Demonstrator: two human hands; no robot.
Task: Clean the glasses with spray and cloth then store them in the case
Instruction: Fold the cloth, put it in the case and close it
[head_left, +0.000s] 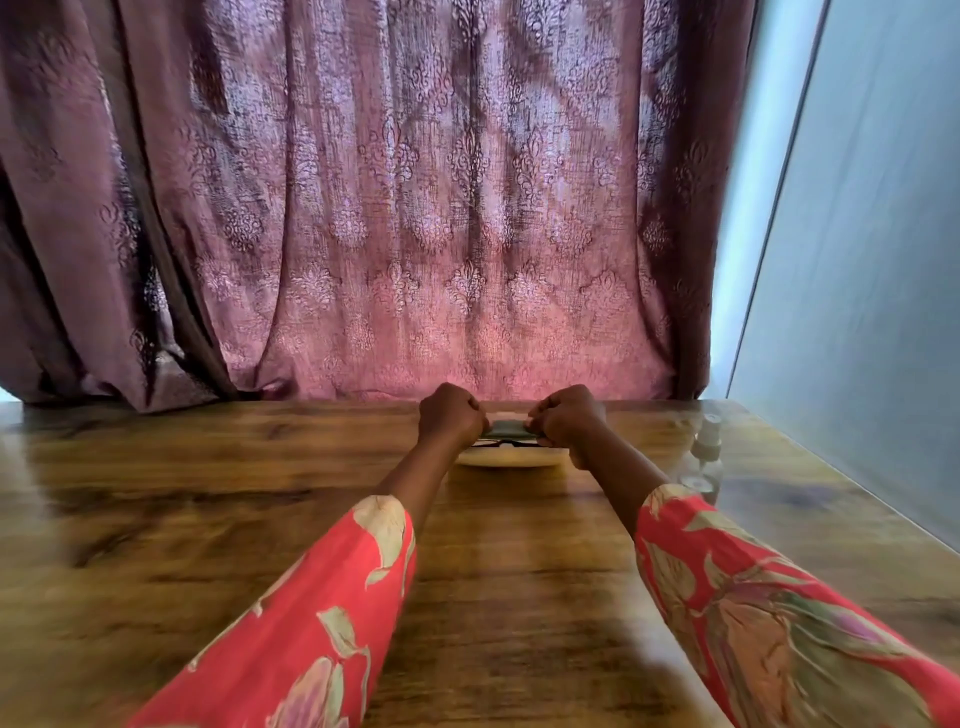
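- Worktop (260, 493): wood-grain, set against a patterned curtain (415, 208); the work sits at its far edge, arms at full reach, so detail is small.
- Case (511, 458): pale, shallow, lying on the worktop directly under both hands; judged placed there to receive the glasses.
- Spray (707, 457): clear bottle, upright, near the right forearm; not held, so spraying is judged finished or not begun.
- Left hand (451, 418), right hand (569, 421): each fisted on one end of the glasses, presumably to steady both ends.
- Glasses (506, 442): dark frame, level, just above the case; a greyish strip, possibly the cloth (506, 428), lies between the hands.
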